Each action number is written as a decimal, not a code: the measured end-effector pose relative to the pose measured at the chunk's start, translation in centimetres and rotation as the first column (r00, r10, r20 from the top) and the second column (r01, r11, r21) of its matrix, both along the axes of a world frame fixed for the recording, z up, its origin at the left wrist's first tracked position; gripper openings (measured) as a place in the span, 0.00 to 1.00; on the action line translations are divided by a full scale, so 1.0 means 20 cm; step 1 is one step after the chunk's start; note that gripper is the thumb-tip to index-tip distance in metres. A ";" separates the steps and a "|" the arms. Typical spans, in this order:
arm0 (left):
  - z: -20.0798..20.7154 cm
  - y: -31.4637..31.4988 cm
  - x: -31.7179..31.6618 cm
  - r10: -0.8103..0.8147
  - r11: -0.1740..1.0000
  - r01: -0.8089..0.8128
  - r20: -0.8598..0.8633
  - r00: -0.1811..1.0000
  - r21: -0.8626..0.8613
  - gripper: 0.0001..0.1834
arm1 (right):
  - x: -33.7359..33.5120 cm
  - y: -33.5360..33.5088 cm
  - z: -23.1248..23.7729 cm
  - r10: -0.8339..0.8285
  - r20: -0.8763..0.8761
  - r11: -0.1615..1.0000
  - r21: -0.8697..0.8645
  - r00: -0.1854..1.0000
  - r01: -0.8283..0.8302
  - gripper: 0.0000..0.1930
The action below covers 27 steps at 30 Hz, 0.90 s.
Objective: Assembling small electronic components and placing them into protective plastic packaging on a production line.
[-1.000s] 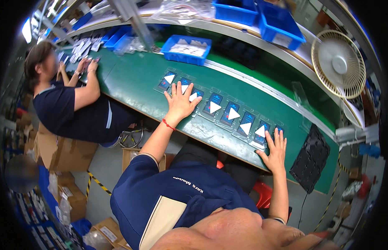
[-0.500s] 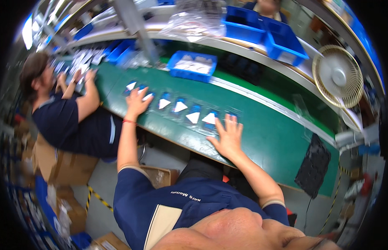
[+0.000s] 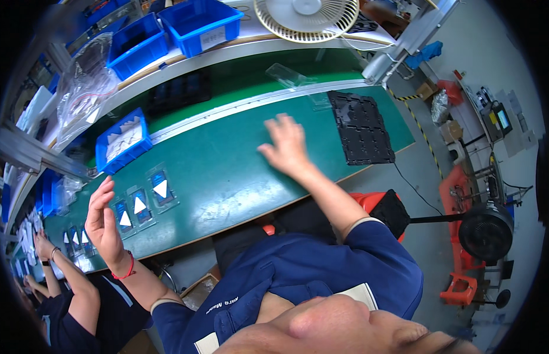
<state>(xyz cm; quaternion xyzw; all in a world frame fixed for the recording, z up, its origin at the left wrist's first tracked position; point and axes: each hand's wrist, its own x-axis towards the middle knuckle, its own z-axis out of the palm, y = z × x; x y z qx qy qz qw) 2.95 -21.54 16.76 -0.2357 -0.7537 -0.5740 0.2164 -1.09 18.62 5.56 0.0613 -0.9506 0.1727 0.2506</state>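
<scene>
My left hand (image 3: 103, 219) is raised at the near left of the green table (image 3: 221, 168), fingers stretched out and nothing in them. Beside it, flat clear plastic packs (image 3: 161, 187) with blue contents and white triangles lie in a slanting row, several more showing beyond the hand. My right hand (image 3: 287, 147) hovers over or rests on the tabletop with fingers spread, holding nothing; contact is unclear. To its right lies a black moulded tray (image 3: 361, 127). Behind and between them is an empty-looking clear plastic piece (image 3: 291, 76).
A blue bin (image 3: 146, 137) of white pieces stands at the back left of the table. Blue bins (image 3: 205, 38) and a pale fan (image 3: 307, 26) sit on the shelf above. A co-worker's arm (image 3: 74, 283) works at the far left. A black fan (image 3: 487, 233) stands at right.
The view has swung to the right. My right hand has left the packs for the tabletop near the black tray. My left hand has lifted off the packs.
</scene>
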 end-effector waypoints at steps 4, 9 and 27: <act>0.31 0.46 0.04 -0.546 0.819 0.566 -0.174 0.820 0.097 0.12 | 0.14 0.66 -0.08 -0.511 0.029 0.838 0.239 0.859 0.490 0.33; 0.56 1.00 0.03 -0.972 0.180 0.946 -0.099 0.213 0.271 0.07 | 0.38 1.02 -0.20 -0.582 0.064 0.803 0.203 0.810 0.561 0.15; 0.57 1.50 0.25 -0.966 -0.162 0.772 0.060 -0.251 0.615 0.08 | 1.10 1.42 -0.54 -0.979 -0.142 0.108 0.253 0.147 0.962 0.07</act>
